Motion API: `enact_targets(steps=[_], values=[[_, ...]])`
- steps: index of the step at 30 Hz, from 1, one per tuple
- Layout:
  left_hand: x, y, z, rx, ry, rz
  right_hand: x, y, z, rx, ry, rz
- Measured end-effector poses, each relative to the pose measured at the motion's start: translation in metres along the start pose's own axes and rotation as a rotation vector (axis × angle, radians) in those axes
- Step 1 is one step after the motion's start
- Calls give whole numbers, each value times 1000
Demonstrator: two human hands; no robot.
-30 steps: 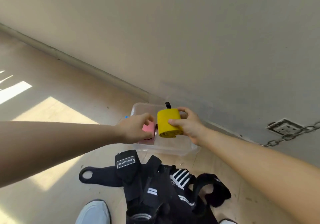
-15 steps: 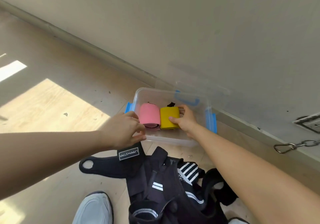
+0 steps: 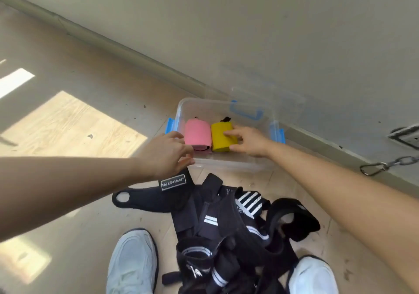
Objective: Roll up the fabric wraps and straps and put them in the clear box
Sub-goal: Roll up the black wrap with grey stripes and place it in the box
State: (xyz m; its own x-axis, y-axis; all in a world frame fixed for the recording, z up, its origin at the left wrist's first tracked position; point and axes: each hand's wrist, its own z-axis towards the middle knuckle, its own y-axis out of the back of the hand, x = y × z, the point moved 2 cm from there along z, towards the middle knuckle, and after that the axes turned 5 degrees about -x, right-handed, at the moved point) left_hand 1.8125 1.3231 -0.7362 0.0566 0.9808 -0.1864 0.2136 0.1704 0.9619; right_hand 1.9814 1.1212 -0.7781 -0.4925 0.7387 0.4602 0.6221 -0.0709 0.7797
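As seen by the head camera, looking down at the floor point(image 3: 68, 180) near its far edge, by the wall:

Clear box point(image 3: 226, 165) on the floor, open, with a blue clip point(image 3: 169, 128) at its left end. Inside, along the near wall of the box: pink roll point(image 3: 197, 132) towards the left end, yellow roll point(image 3: 218, 138) touching it on the right, both lying on their sides.

Right hand point(image 3: 250, 140) reaching into the box, forefinger on top of the yellow roll and thumb at its near end, pinching it lightly. Left hand point(image 3: 165, 155) at the near left corner of the box, fingers loosely curled just beside the pink roll. Contact with rim or roll not clear.

Judged done: two wraps rolled and boxed, the yellow one set down but not yet let go.

Judged left: heap of black straps point(image 3: 226, 237), unrolled and tangled, on the floor just in front of the box's near wall, between two pale shoes point(image 3: 133, 262). One flat strap point(image 3: 154, 199) with a white label lying nearest the left hand. An early stage, with most of the heap not yet rolled.
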Motion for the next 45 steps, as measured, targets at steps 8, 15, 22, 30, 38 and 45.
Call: enact_targets(steps=[8, 15, 22, 30, 38, 45], values=[[-23, -3, -22, -271, -116, 134, 42, 15, -73, -304, 200, 126], [-74, -10, -35, -108, -326, -168, 26, -53, -174, 171, -12, 84], [-110, -25, -33, 91, -430, -141, 14, -60, -188, 168, 39, 375], [-82, -8, -20, 290, -168, -398, -14, -28, -171, 202, 44, 419], [-41, -22, -36, 364, 177, -402, -28, -37, -159, 312, 16, 281], [-44, -18, -37, 422, 235, -483, -8, -29, -148, 91, 35, 433]])
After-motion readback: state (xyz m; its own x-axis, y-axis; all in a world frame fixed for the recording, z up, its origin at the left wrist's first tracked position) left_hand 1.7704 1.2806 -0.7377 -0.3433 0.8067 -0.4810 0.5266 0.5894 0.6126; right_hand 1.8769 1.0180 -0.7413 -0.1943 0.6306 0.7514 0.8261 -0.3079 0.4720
